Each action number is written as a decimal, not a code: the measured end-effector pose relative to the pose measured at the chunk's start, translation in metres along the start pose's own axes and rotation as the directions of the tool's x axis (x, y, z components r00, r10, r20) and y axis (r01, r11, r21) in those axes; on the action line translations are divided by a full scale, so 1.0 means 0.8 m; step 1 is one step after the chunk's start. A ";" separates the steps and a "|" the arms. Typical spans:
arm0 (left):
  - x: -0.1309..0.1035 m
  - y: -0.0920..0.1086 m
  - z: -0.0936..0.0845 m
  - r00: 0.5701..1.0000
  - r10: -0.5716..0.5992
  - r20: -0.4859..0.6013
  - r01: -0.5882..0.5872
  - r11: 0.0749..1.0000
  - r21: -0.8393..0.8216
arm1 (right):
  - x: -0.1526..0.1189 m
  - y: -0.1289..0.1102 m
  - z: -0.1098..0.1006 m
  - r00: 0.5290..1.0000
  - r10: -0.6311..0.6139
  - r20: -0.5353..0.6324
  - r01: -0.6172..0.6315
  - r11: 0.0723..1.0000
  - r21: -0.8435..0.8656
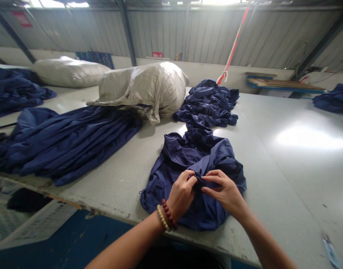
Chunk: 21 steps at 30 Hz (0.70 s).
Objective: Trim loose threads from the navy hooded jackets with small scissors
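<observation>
A dark blue garment (171,175) lies bunched on the pale table (118,186), close to its front edge. My left hand (184,190), with two beaded bracelets at the wrist, is closed on a gathered fold of the garment. From the right, my right hand (223,188) meets the same fold, thumb and forefinger pinching at its edge. The fingertips of both hands are a short distance apart, with the dark fold between them. Whatever lies inside the fold is hidden.
Behind the garment is a heap of blue cloth (207,102), beside a big whitish sack (149,86). Long blue garments (67,140) cover the left side. A small cutting tool (331,252) lies at the lower right. A red-and-white cord (234,45) hangs at the back.
</observation>
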<state>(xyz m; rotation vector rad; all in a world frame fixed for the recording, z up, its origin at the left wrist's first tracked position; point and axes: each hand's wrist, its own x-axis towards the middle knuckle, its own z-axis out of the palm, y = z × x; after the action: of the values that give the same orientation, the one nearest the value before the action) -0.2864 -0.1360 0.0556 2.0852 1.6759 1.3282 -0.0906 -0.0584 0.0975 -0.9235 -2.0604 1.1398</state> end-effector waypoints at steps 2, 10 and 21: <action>-0.013 0.012 0.004 0.999 0.031 0.025 -0.031 0.999 0.034 | -0.024 -0.003 0.004 0.992 -0.118 -0.043 0.109 0.980 -0.167; -0.036 0.050 0.012 0.969 0.181 0.167 -0.200 0.975 0.100 | -0.077 0.015 -0.008 0.922 -0.330 -0.202 0.105 0.716 -0.690; 0.038 0.081 0.016 0.958 0.211 0.193 -0.199 0.977 -0.078 | -0.056 0.004 -0.139 0.786 -0.226 -0.576 -0.508 0.295 -0.809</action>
<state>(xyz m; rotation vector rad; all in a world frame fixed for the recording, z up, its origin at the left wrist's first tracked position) -0.2323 -0.1285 0.1035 2.3224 1.3554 1.1566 0.0215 -0.0423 0.1368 -1.7767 -1.9342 -0.5996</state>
